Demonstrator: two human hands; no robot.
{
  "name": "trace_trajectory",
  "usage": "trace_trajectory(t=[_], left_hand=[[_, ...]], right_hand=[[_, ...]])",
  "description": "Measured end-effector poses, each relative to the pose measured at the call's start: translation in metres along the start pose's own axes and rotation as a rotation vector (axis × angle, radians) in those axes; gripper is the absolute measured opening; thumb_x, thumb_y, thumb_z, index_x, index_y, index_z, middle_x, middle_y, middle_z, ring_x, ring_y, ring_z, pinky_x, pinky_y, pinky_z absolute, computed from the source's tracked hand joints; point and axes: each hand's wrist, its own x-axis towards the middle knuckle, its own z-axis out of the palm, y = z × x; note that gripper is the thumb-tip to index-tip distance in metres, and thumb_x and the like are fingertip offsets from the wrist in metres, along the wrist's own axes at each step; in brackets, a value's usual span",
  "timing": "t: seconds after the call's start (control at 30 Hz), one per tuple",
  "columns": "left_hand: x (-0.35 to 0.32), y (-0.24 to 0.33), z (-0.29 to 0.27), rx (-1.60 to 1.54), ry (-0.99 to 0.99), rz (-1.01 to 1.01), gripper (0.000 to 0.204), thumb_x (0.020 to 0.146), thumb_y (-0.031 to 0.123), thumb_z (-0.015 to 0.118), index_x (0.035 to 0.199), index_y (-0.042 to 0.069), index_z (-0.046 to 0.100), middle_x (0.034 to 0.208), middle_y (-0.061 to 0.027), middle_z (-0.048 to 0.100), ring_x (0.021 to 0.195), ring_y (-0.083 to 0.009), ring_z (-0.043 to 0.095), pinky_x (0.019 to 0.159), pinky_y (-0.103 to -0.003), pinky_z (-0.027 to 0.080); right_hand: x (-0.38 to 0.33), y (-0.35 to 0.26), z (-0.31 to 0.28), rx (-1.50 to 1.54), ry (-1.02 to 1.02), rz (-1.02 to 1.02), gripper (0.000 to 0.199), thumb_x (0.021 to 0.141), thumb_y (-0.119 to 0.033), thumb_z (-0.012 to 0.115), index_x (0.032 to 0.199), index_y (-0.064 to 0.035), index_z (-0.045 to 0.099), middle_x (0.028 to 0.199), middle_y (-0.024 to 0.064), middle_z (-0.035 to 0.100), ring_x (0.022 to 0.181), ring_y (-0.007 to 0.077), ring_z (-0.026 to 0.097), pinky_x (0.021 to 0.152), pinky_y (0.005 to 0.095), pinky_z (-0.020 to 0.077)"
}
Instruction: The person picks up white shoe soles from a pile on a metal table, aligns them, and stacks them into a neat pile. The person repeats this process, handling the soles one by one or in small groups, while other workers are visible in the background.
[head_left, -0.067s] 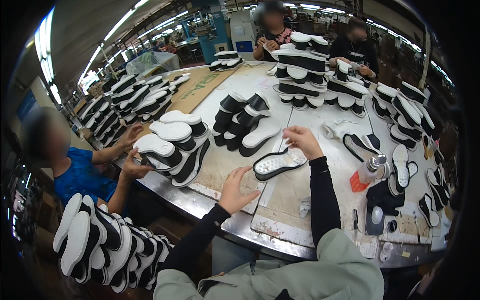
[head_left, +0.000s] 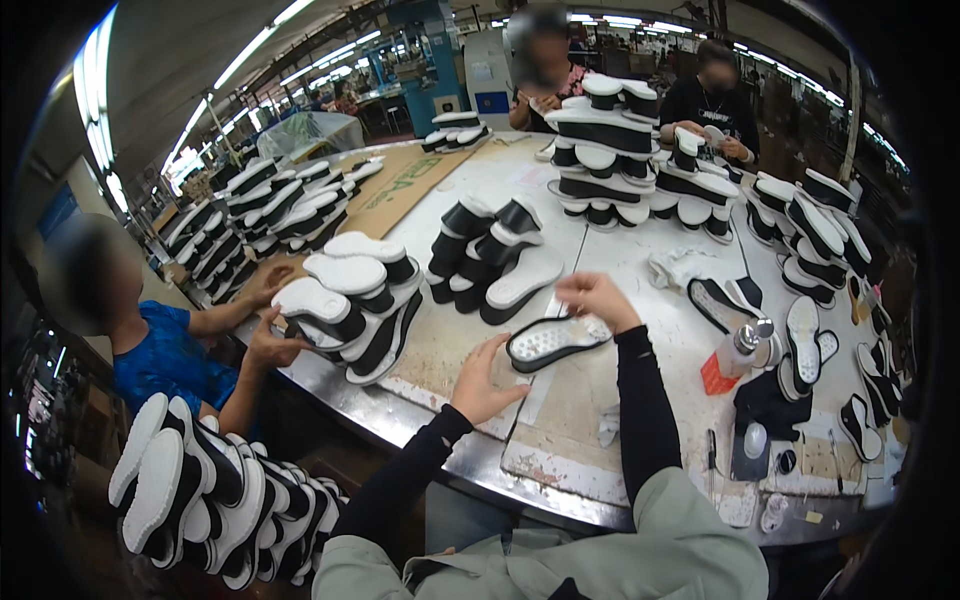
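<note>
A shoe sole [head_left: 560, 341] lies on the table in front of me, its dimpled white hollow facing up inside a black rim. Beside its left end, my left hand [head_left: 487, 383] is open, thumb and fingers spread, with the fingertips close to the rim. My right hand [head_left: 603, 301] hovers above the sole's right part with its fingers bent together in a pinch. What is between those fingertips, if anything, cannot be made out. Just beyond the sole lies a white-topped black wedge sole [head_left: 524, 285], next to several stacked ones [head_left: 470, 240].
At left, a co-worker's hands [head_left: 275, 340] touch a pile of soles [head_left: 345, 290]. More soles [head_left: 200, 490] are heaped below. A bottle with red liquid [head_left: 735, 355], a white cloth [head_left: 680, 265] and a pen [head_left: 711, 450] lie to the right. Tall sole stacks [head_left: 605, 150] stand at the back before two people.
My right hand has come down slightly toward the sole. My left hand has shifted a little to the right, nearer the sole's left end. The view has moved slightly.
</note>
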Motion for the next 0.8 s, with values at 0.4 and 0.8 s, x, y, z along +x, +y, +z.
trace_trajectory(t=[0.4, 0.8], left_hand=[[0.130, -0.032, 0.006, 0.097, 0.406, 0.067, 0.026, 0.072, 0.009, 0.071, 0.096, 0.003, 0.065, 0.089, -0.0080, 0.064, 0.078, -0.0188, 0.062, 0.070, -0.030, 0.051], [0.225, -0.006, 0.004, 0.772, 0.260, 0.131, 0.066, 0.067, 0.017, 0.076, 0.125, 0.009, 0.046, 0.123, -0.0212, 0.048, 0.111, -0.0373, 0.051, 0.091, -0.041, 0.045]], right_hand=[[-0.021, -0.032, 0.061, -0.925, -0.425, -0.233, 0.085, 0.050, -0.027, 0.085, 0.129, -0.0211, 0.054, 0.117, 0.0131, 0.052, 0.114, 0.0331, 0.041, 0.097, 0.0440, 0.0336], [-0.021, -0.028, 0.045, -0.707, -0.279, -0.290, 0.071, 0.060, -0.030, 0.081, 0.123, -0.0077, 0.057, 0.115, 0.0185, 0.060, 0.113, 0.0373, 0.051, 0.096, 0.0406, 0.0411]])
